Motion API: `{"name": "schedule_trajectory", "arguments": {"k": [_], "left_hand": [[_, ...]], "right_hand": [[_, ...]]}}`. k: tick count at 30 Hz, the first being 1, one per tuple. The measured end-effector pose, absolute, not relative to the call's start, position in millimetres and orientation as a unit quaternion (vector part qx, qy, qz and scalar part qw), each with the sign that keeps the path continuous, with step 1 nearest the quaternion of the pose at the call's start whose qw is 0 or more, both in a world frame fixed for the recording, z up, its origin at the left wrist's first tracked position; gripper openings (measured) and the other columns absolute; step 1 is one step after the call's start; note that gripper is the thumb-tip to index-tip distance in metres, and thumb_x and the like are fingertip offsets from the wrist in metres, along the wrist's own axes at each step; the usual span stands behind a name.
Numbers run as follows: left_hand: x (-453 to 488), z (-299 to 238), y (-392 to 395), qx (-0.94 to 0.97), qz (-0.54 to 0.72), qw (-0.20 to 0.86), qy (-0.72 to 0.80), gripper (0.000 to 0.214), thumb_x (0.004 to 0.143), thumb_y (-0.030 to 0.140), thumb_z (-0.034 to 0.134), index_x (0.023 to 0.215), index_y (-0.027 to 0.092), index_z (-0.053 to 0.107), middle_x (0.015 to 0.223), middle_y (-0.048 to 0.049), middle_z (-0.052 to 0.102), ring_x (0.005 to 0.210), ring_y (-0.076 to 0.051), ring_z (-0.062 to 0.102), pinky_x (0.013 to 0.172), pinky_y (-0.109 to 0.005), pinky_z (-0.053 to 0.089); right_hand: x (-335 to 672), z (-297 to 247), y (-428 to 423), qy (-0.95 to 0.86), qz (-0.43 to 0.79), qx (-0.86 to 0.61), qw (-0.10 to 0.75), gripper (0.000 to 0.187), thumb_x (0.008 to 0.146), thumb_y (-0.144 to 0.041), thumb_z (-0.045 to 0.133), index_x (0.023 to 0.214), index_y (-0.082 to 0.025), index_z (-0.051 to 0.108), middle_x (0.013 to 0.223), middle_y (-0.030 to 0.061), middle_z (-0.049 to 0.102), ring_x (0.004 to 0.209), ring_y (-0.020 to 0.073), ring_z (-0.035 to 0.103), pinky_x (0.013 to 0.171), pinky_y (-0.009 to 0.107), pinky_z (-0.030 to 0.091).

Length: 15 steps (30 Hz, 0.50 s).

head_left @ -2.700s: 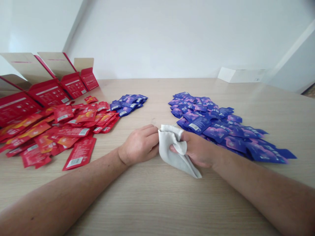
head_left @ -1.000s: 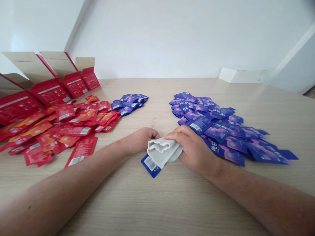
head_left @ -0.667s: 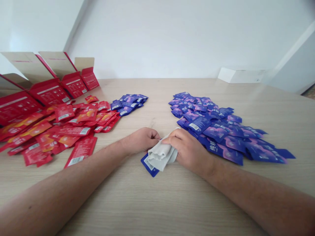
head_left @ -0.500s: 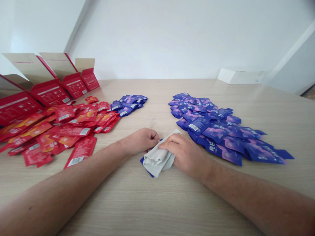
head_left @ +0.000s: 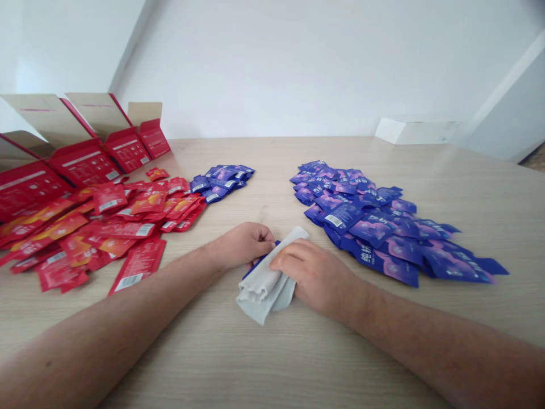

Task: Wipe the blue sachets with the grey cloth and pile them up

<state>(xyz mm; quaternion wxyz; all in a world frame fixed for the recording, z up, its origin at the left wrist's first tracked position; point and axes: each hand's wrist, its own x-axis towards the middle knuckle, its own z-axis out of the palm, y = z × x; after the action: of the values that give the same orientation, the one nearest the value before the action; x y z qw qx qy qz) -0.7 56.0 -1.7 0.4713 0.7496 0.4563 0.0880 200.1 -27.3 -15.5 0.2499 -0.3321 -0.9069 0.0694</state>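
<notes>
While the person's right hand (head_left: 317,278) lies with its fingers pressed together and curled over a folded grey cloth (head_left: 259,298), the left hand (head_left: 242,245) sits just beside it, fingers closed, their tips at the cloth's upper edge. Whether either thumb is pinching anything, I cannot tell from here. A blue sachet (head_left: 258,263) lies mostly under the cloth, showing only as a thin strip along that edge, right by the left fingertips. The cloth's long axis runs slantwise, from its lower corner up toward the right, and the right hand is the nearer one, resting across it, while the left only meets its edge.

Just beyond the right hand spreads a large heap of blue-purple sachets (head_left: 366,224). Past the left hand lie scattered red sachets (head_left: 114,227), with a smaller blue heap (head_left: 221,182) beyond them. Open red cartons (head_left: 85,165) stand at the far left of the pale wood surface (head_left: 255,363), and a white box (head_left: 415,130) sits at its far edge.
</notes>
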Motion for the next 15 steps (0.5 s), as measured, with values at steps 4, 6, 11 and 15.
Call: {"name": "schedule_trajectory", "arguments": {"k": [4,6,11,15], "left_hand": [[0,-1,55,0.752,0.091,0.467,0.456,0.022,0.081,0.039,0.059,0.081,0.018,0.064,0.059,0.004,0.059,0.045,-0.009,0.053,0.042,-0.019,0.043],[1,0,54,0.744,0.097,0.473,0.461,0.023,0.081,0.041,0.06,0.08,0.018,0.063,0.058,0.0041,0.058,0.044,-0.009,0.052,0.041,-0.018,0.041],[1,0,55,0.743,0.1,0.471,0.464,0.021,0.081,0.039,0.06,0.081,0.018,0.064,0.057,0.0042,0.058,0.044,-0.009,0.052,0.04,-0.018,0.04],[0,0,55,0.75,0.095,0.462,0.463,0.021,0.082,0.038,0.058,0.081,0.018,0.064,0.059,0.0032,0.06,0.044,-0.009,0.053,0.041,-0.018,0.042]], "right_hand": [[199,-14,-29,-0.91,0.061,-0.325,0.251,0.025,0.09,-0.011,0.06,0.113,-0.018,0.067,0.115,0.0104,0.064,0.108,0.0238,0.056,0.096,0.038,0.048],[203,-15,-25,-0.895,0.05,-0.36,0.261,0.029,0.088,-0.009,0.061,0.114,-0.018,0.069,0.114,0.0106,0.062,0.108,0.0242,0.056,0.096,0.04,0.047],[203,-16,-23,-0.898,0.061,-0.361,0.243,0.031,0.09,-0.009,0.06,0.118,-0.019,0.068,0.103,0.0082,0.064,0.1,0.0228,0.057,0.091,0.037,0.049],[198,-13,-31,-0.906,0.07,-0.341,0.24,0.032,0.085,-0.004,0.061,0.115,-0.016,0.066,0.106,0.009,0.064,0.103,0.0239,0.056,0.094,0.038,0.049]]}}
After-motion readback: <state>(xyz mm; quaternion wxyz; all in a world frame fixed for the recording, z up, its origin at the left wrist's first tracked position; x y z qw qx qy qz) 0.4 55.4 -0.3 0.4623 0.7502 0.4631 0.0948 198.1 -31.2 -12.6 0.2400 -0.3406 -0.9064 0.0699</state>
